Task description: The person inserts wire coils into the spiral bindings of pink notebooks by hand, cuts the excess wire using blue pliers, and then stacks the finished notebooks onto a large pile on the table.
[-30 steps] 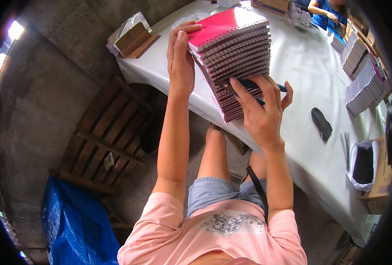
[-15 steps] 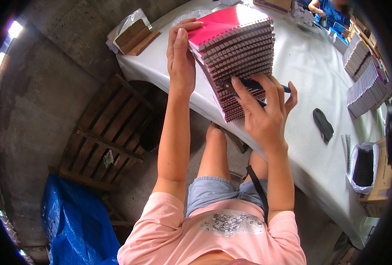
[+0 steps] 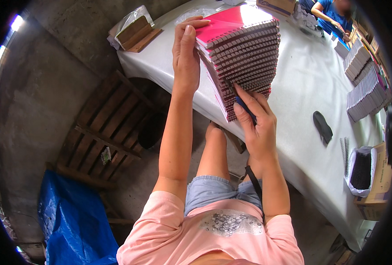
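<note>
A tall stack of spiral notebooks [image 3: 246,55] stands at the near edge of the white-covered table, its dark coil spines facing right and toward me. The top notebook has a glossy pink-red cover. My left hand [image 3: 187,55] holds the stack at its left side, fingers over the top cover and thumb near the upper corner. In my right hand [image 3: 261,126] is a pair of blue-handled pliers [image 3: 246,107], its dark jaws against the left ends of the coils in the lower half of the stack. The jaw tips are hard to make out.
On the table [image 3: 293,128] lie a dark elongated object [image 3: 322,126] and loose coils [image 3: 345,154]. A cardboard box [image 3: 379,176] with black coils sits at right, below notebook stacks [image 3: 367,95]. A wooden stand [image 3: 139,35] is at far left. A person in blue [image 3: 333,17] works opposite.
My right hand has moved down and slightly left with the pliers, its fingers closing in around the handles. The person opposite has brought their hands together.
</note>
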Tool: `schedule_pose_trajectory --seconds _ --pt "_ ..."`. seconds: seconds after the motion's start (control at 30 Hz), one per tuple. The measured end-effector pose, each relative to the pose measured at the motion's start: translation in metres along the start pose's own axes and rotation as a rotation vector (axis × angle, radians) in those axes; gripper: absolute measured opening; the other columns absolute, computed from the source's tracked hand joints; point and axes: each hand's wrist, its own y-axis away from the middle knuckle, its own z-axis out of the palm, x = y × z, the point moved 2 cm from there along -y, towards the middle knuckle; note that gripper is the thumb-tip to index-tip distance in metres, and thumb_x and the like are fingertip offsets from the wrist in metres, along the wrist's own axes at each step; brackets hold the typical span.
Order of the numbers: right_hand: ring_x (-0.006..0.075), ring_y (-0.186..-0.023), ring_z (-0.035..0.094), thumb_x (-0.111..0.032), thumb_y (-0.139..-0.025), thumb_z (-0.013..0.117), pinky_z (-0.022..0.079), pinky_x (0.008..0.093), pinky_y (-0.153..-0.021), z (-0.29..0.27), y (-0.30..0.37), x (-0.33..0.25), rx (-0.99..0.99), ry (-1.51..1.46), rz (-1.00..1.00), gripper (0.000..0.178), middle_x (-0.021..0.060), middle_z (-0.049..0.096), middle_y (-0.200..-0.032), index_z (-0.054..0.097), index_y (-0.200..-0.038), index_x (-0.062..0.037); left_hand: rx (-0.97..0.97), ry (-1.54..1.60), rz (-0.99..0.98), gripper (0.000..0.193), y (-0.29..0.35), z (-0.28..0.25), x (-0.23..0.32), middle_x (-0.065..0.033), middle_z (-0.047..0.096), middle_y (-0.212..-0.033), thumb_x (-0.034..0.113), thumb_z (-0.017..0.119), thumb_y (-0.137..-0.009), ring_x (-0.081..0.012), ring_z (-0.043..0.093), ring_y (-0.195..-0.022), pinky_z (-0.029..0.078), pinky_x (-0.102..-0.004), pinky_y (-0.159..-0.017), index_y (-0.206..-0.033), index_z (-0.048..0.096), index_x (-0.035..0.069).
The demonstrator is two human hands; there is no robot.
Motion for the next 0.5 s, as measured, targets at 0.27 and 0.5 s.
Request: schedule_pose_trajectory --seconds 0.27,0.5 --pt "0.0191 -0.081 0.061 -0.021 -0.094 0.053 0.049 0.0267 -0.073 0.004 0.012 -0.004 -0.22 -1.09 0.825 0.033 0.0108 0.062 -0.096 0.054 -0.119 0.0004 -0.029 -0.12 0.084 0.031 0.001 -0.003 0.001 -0.0118 0.049 -0.119 0.026 0.038 -0.097 -0.0181 0.043 -0.113 0.027 -0.0304 -0.101 -0.103 0.058 0.003" --pt "0.0249 -0.097 0.052 -0.029 -0.09 0.057 0.037 0.0408 -0.086 0.0 0.013 -0.001 -0.007 0.12 0.108 0.038 0.0118 0.054 -0.107 0.056 -0.122 -0.0099 -0.026 -0.134 0.091 0.031 0.001 -0.003 0.001 -0.0124 0.05 -0.119 0.026 0.037 -0.097 -0.0193 0.043 -0.115 0.027 -0.0311 -0.101 -0.103 0.058 0.003"
